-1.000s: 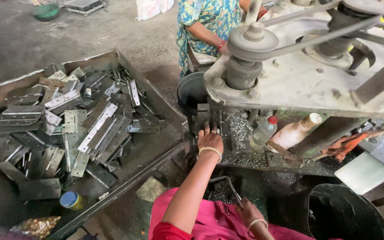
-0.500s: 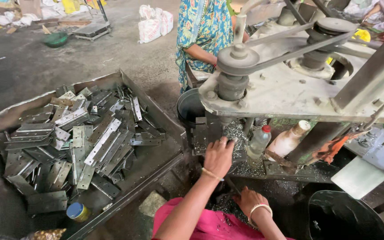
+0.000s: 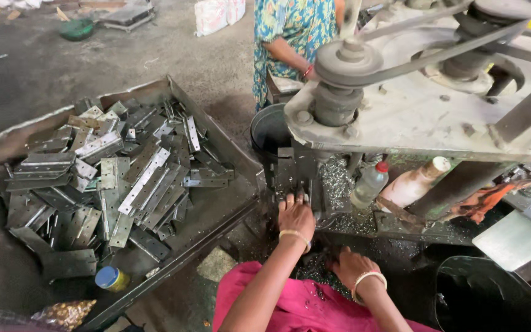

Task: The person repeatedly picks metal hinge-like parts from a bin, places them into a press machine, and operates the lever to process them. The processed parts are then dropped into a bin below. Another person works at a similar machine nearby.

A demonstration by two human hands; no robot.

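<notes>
Left hand now pushed further up under the drill head, fingers pressed flat on a small metal piece at the machine table, grip on it impossible to tell. Right hand dropped low at five o'clock, curled among metal shavings, closure unclear. Tray of hinges waiting at nine o'clock.

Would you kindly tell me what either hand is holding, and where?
It cannot be told: the left hand presses against the drill press, the right hand rests low among shavings.
</notes>
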